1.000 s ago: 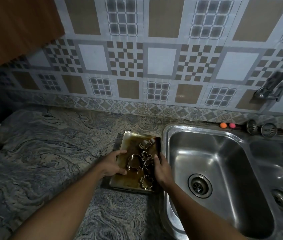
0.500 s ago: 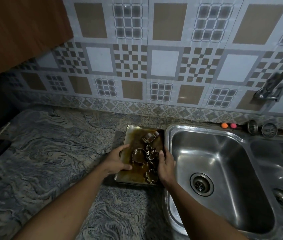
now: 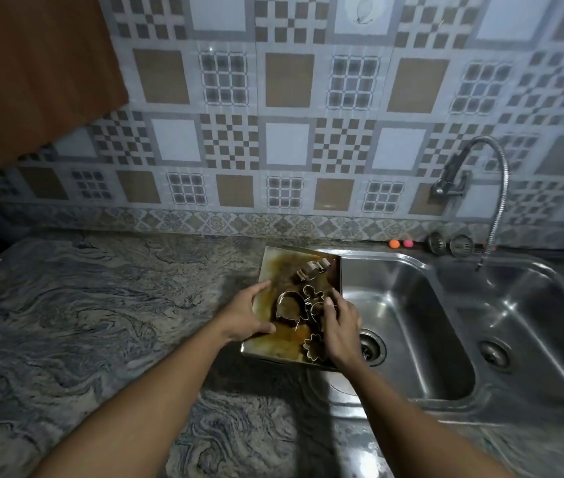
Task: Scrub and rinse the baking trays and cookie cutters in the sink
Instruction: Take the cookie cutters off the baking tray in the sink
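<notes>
Metal tray (image 3: 273, 345): grease-stained, carrying cookie cutters (image 3: 310, 270).
Left hand (image 3: 249, 315): grips tray's left edge.
Right hand (image 3: 339, 326): grips right edge.

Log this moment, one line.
left hand: grips baking tray left edge | right hand: grips right edge | cookie cutters: on tray | tray: at sink rim, not yet in basin

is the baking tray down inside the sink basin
No, the left hand and right hand hold the baking tray over the sink rim, cookie cutters on it.
</notes>
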